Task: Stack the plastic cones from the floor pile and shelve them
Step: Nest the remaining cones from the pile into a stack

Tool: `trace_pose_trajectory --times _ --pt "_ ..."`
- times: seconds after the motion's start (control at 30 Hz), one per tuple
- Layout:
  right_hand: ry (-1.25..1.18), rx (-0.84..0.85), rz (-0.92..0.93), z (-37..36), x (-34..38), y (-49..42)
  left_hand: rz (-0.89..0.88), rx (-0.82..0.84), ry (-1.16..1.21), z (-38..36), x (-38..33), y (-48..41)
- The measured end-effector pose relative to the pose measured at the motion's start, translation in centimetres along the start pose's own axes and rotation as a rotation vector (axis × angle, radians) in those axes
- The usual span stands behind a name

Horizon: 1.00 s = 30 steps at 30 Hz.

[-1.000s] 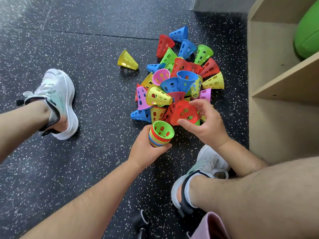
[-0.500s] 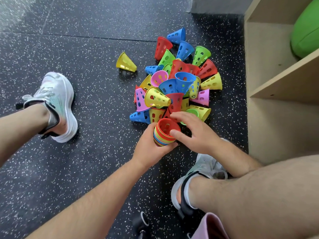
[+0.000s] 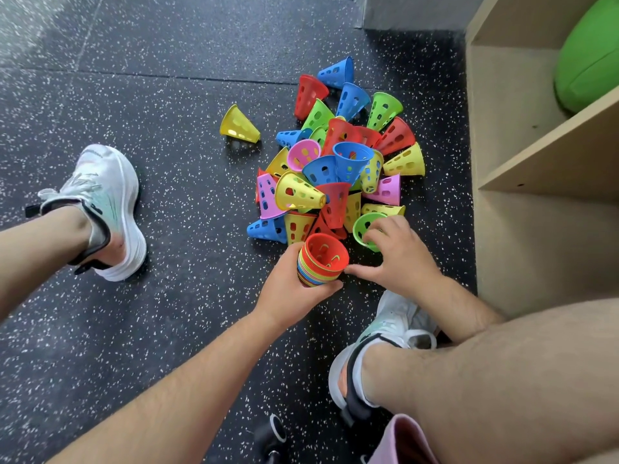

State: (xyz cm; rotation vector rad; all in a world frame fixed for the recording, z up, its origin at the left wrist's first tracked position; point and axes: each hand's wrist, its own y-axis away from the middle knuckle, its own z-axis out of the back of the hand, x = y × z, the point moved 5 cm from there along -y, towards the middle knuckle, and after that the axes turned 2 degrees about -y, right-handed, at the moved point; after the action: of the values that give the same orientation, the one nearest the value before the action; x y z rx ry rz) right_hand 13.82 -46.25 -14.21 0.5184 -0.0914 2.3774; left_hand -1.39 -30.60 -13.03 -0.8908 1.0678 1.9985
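A pile of perforated plastic cones in red, blue, green, yellow and pink lies on the dark speckled floor. My left hand is shut on a nested stack of cones with a red one on top, mouth up. My right hand reaches over a green cone at the pile's near edge, fingers curled on its rim, thumb pointing at the stack. A lone yellow cone lies apart to the left.
A wooden shelf unit stands at the right, holding a green ball on an upper level. My two feet in white shoes rest on the floor either side. A small black object lies near the bottom.
The red cone went from my right hand onto the stack, covering the green one. My right hand then moved right to the green cone in the pile.
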Motion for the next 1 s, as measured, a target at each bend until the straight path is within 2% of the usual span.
trace_pose_trajectory --times 0.07,0.2,0.33,0.5,0.6,0.73,0.87,1.0 --pt "0.044 -0.015 0.046 -0.3 -0.1 0.2 -0.003 -0.014 0.007 0.0 0.0 0.0" --pt "0.030 -0.224 0.064 1.4 0.3 0.4 0.010 -0.022 0.010 0.2 0.5 0.0" --pt "-0.157 -0.484 -0.003 4.6 1.2 -0.4 0.028 -0.025 0.003 0.4 0.7 0.0" --pt "-0.309 -0.594 0.072 7.6 3.4 -1.7 0.028 -0.036 0.021 0.7 0.4 -0.4" --pt "-0.427 -0.527 0.146 7.8 4.6 -1.8 0.021 -0.051 0.052 0.8 0.1 -0.6" --pt "-0.667 -0.275 0.182 6.6 5.3 -2.2 0.014 -0.081 0.070 1.1 -0.5 -1.0" --pt "-0.737 -0.044 0.182 5.1 6.4 -2.1 -0.009 -0.115 0.095 1.4 -1.0 -1.4" --pt "-0.799 0.046 0.153 4.3 6.8 -2.4 -0.007 -0.129 0.123 2.0 -0.7 -1.4"
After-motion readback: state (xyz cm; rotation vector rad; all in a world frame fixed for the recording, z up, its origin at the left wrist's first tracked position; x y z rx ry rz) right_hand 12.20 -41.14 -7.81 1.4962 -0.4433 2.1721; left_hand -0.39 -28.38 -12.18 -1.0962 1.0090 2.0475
